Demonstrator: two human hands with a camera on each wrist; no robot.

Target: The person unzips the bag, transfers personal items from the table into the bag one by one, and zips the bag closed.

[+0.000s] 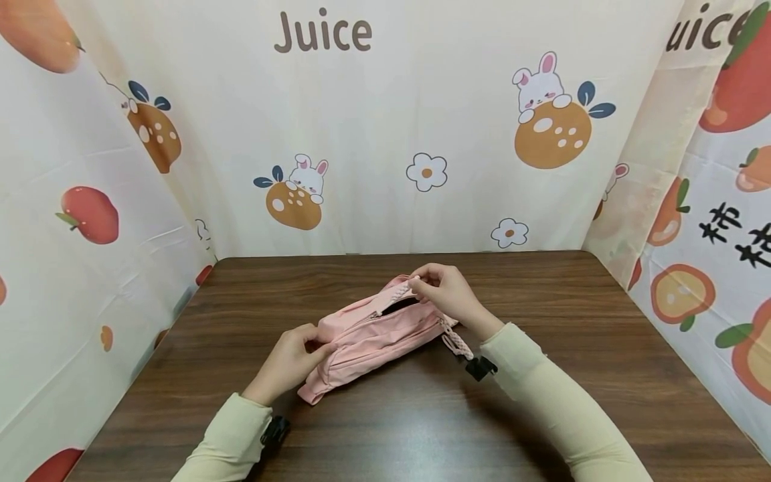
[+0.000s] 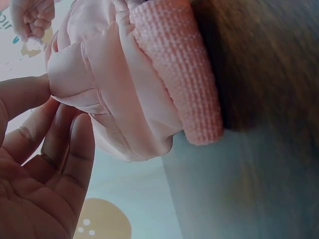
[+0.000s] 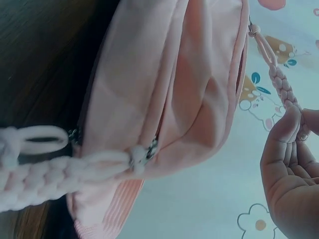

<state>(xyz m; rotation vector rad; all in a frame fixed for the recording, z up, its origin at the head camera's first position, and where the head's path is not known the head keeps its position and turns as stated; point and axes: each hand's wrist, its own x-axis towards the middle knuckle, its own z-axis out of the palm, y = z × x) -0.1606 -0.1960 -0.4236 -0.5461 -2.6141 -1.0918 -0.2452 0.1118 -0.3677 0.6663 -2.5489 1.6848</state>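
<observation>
a soft pink fabric zip pouch [image 1: 373,335] lies mid-way on the dark brown wooden counter [image 1: 542,415]. the left hand [image 1: 289,361] grips its near end; the right hand [image 1: 448,291] pinches a braided pink zipper pull [image 3: 281,82] at the top.

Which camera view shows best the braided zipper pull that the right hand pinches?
The right wrist view: the braided zipper pull runs clearly to the right hand. The head view shows it small; the left wrist view shows only a blurred distant hand.

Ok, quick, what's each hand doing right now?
Left hand: grips the end of the pink pouch.
Right hand: pinches the braided zipper pull.
</observation>
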